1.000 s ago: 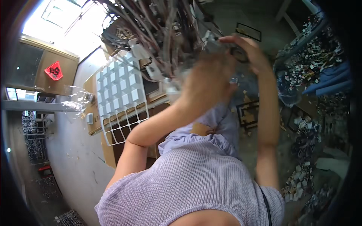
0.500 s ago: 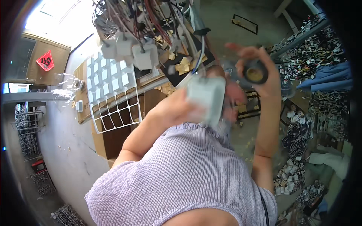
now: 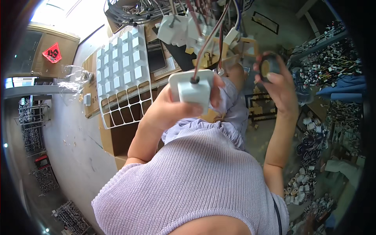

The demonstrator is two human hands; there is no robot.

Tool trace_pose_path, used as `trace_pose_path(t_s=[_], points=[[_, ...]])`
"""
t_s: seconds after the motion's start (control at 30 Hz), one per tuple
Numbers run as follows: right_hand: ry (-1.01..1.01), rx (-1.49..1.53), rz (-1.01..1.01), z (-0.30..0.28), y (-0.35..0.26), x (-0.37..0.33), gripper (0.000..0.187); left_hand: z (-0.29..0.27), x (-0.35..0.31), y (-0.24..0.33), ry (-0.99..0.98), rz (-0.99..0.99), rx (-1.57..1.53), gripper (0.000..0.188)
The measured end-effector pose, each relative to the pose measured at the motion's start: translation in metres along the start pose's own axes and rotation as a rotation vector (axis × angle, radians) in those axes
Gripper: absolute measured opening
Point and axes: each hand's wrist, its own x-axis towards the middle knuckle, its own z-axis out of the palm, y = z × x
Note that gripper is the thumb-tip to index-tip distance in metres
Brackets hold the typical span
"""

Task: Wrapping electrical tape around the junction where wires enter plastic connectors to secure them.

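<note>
- Just in front of my chest, the white housing (image 3: 194, 94) sits in my left hand (image 3: 164, 112), much the nearer one to it; my thumb lies across its lower front and my fingertips come round its right side.
- At the housing's top, a black grommet (image 3: 194, 80) lets out reddish wires (image 3: 202, 56) that climb and lean right. The housing's wide plate runs roughly left to right, slightly tilted; foreshortening hides its depth, so I cannot tell which axis is truly longest.
- Right of the housing, a little higher and well apart from it, my right hand (image 3: 282, 86) is closed round a black tape roll (image 3: 274, 63), whose tan core shows; those fingers are partly blurred.
- Below the gap between housing and roll, I see my lavender trousers (image 3: 230, 101).
- Above the housing, more white boxes (image 3: 172, 30) hang on wires, with a pale connector (image 3: 231, 36) to their right; with the housing's own wires, they crowd its upper side.
- Left of the housing and beyond it, a tray of white caps (image 3: 126, 61) stands beside a dark phone (image 3: 156, 59).
- Farthest right of the housing, a heap of wire harnesses (image 3: 323, 64) and a blue cloth (image 3: 344, 85) lie past my right hand.
</note>
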Motion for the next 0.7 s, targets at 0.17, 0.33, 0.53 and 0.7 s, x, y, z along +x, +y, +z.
trace_pose_path(t_s=[0.17,0.33,0.53,0.7], points=[[-0.376,-0.084,-0.016,0.026,-0.039,-0.039,0.08,0.019,0.01,-0.014,0.178,-0.036,0.306,0.051],[-0.224,-0.196,-0.031,0.042,-0.024,-0.05,0.076,0.025,0.012,-0.018,0.145,0.003,0.624,0.05],[-0.339,-0.471,-0.105,0.045,-0.032,-0.033,0.063,0.023,0.018,-0.021,0.163,0.044,0.695,0.054],[-0.599,-0.735,-0.24,0.048,-0.044,-0.017,0.059,0.013,0.018,-0.023,0.154,0.018,0.695,0.052]])
